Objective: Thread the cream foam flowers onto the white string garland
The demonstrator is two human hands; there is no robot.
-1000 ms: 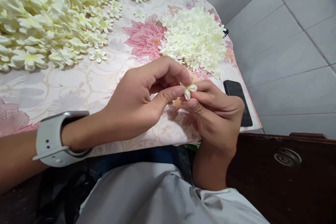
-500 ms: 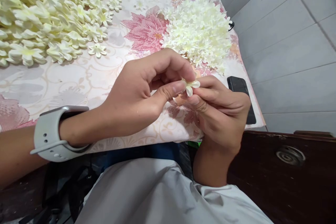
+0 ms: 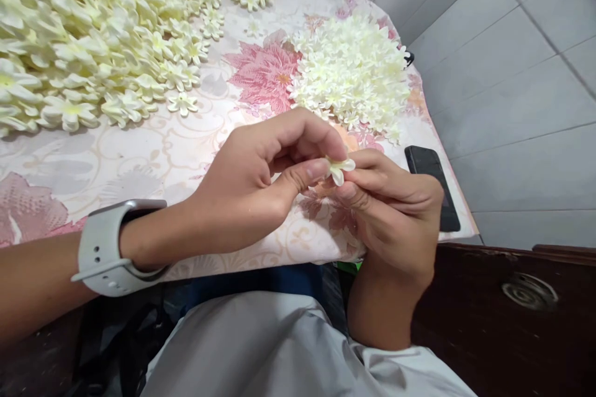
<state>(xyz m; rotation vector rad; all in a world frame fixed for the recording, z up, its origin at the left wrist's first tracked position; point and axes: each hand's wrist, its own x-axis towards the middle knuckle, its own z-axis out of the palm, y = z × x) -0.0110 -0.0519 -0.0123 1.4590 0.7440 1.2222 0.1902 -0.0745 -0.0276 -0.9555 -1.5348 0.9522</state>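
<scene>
A small pale-yellow artificial flower (image 3: 339, 172) is between my two hands, above the near edge of the table. My left hand (image 3: 265, 180) pinches its left side between thumb and forefinger. From the right, my right hand (image 3: 391, 205) has thumb and fingertips closed at the flower's other side; whatever those fingertips grip is hidden. Past my hands lies a round heap of whiter flowers (image 3: 354, 71). A larger pile of pale-yellow flowers (image 3: 102, 37) spreads over the far left, with one single flower (image 3: 182, 103) at its near edge.
The table wears a floral-patterned cloth (image 3: 153, 155). A black phone (image 3: 433, 186) lies near its right edge. Grey wall tiles (image 3: 521, 111) rise along the right side. Below them is dark wooden furniture (image 3: 503, 335) with a round metal fitting (image 3: 529, 291).
The whole view has shifted slightly, so things sit lower and a little to the right. Both hands keep nearly the same pinch around the flower.
</scene>
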